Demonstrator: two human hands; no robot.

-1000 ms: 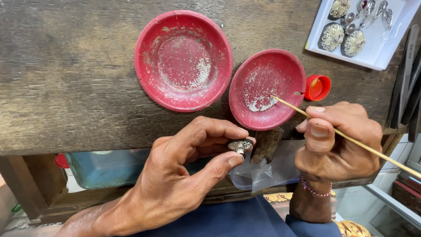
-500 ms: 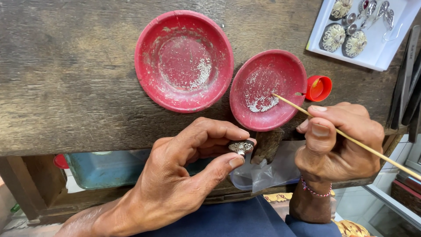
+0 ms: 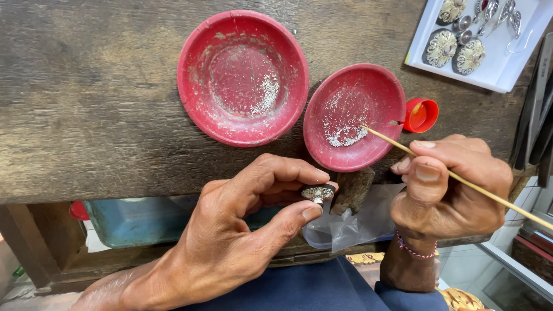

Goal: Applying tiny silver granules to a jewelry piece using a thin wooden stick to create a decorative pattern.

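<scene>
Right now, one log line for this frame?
left hand: pinches silver ornament | right hand: holds thin stick, tip in small red dish

A dark, worn wooden table (image 3: 86, 103) with rough, scratched grain fills the upper frame, evenly lit from above. Beneath its front edge, at lower left, a blue-green plastic tub (image 3: 144, 222) sits in shadow beside a wooden leg (image 3: 26, 242). At lower right, pale floor tiles (image 3: 461, 268) show, with a dark stack of tools (image 3: 538, 115) along the right edge.
</scene>
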